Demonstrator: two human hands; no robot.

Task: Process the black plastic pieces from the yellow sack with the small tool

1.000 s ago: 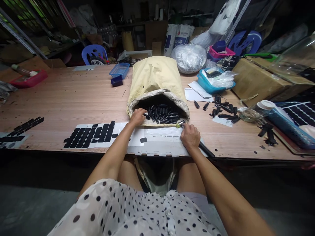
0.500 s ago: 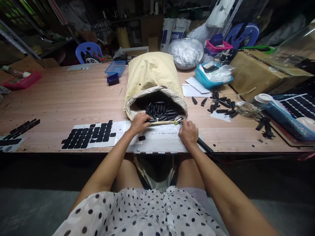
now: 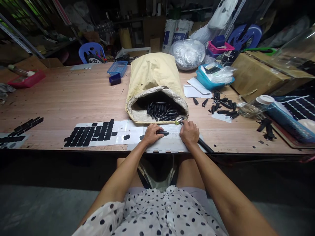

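Note:
My left hand point(image 3: 152, 133) is closed on a slim black tube-shaped piece point(image 3: 163, 132), held low over a white sheet point(image 3: 169, 146) at the table's front edge. In my right hand point(image 3: 189, 133) is a small hammer; its black handle point(image 3: 206, 146) sticks out toward the lower right, and its silver and yellow-green head point(image 3: 179, 121) lies by the sack's lip. The cream sack point(image 3: 155, 70) lies on its side with its mouth toward me. Inside it are several similar black pieces point(image 3: 162, 110).
To the left, rows of flat black pieces point(image 3: 90, 134) lie on white paper. Loose black parts point(image 3: 223, 106) are scattered at the right, near a teal basket point(image 3: 205, 82) and a cardboard box point(image 3: 263, 77). A blue basket point(image 3: 117, 68) stands behind left.
My left hand has come out of the sack's mouth toward me and to the right, bringing a black tube-shaped piece. My right hand keeps its hold on the hammer, nearly still.

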